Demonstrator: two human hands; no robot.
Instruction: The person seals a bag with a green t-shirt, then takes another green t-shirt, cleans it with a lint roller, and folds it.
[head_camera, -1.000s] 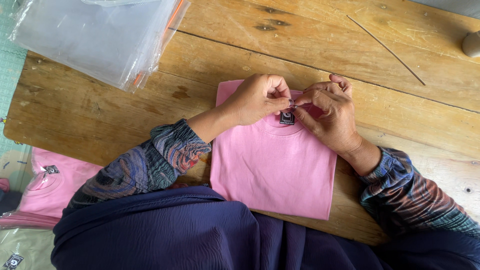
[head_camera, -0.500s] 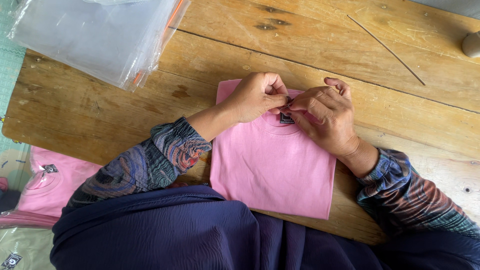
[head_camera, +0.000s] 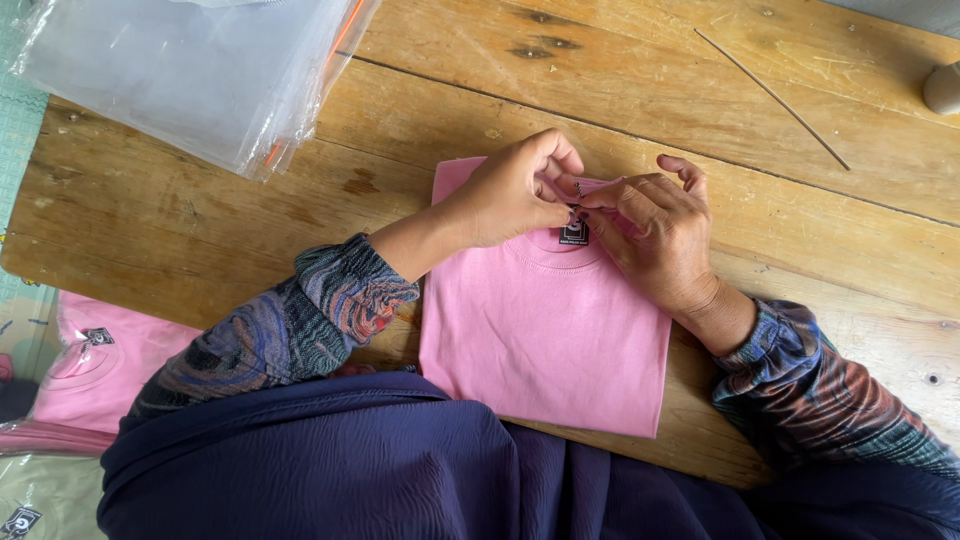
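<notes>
Lying flat on the wooden table (head_camera: 200, 200), a folded pink T-shirt (head_camera: 545, 330) has its long axis running away from the person, neckline at the far end and bottom fold near the body. Both hands meet at that far end, right over the collar, where a small dark neck label (head_camera: 574, 233) shows just below the fingertips. The left hand (head_camera: 510, 190) is curled with thumb and forefinger pinched together at the collar; the right hand (head_camera: 655, 235) is pinched the same way, its other fingers loosely bent, and the two sets of fingertips touch or nearly touch above the label. A tiny thing seems to be held between them, too small to identify. Neither hand is clearly nearer: both sit at the neckline, the left coming in from the shirt's left edge, the right resting across its upper right corner. Beyond the shirt, a stack of clear plastic bags (head_camera: 190, 80) lies at the table's far left, well apart, and a thin stick (head_camera: 772, 98) lies at the far right. More folded pink shirts in bags (head_camera: 95, 370) sit low at the person's left side.
</notes>
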